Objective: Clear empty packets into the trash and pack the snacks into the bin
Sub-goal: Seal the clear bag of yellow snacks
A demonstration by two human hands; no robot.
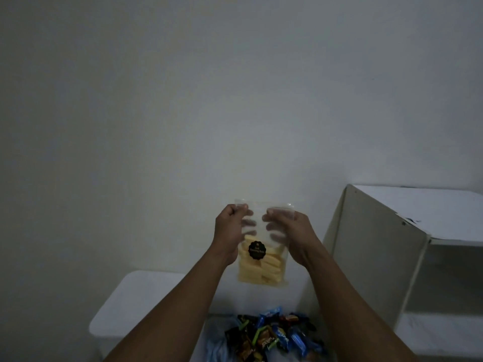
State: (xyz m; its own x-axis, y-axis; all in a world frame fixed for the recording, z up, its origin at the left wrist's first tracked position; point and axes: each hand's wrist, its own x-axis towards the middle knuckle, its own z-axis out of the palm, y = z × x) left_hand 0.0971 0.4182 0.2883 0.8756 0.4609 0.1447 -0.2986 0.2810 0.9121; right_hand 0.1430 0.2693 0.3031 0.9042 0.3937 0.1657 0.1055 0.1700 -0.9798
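**Two hands hold up a clear bag of yellow snack sticks in front of a bare wall**

A plain pale wall (183,100) fills most of the dim view. At the right stands a white cabinet (379,244) with an open shelf space on its right-hand side. Low on the left lies a white surface (146,304) with a rounded corner; whether it is a table or a lid cannot be told.

Two bare forearms reach up from the bottom edge. Between them, raised in the air in front of the wall, hangs a clear bag (257,270), its lower half packed with pale yellow sticks. The left hand (230,228) pinches the bag's top left corner and the right hand (290,231) pinches its top right corner. The thumbs lie on the near side, and the fingers show faintly through the plastic behind.

Below the bag, at the bottom edge, sits a pile of small wrapped snacks (274,335) in blue, brown and green. A round black sticker (257,250) marks the bag's front; its lettering is too blurred to read.
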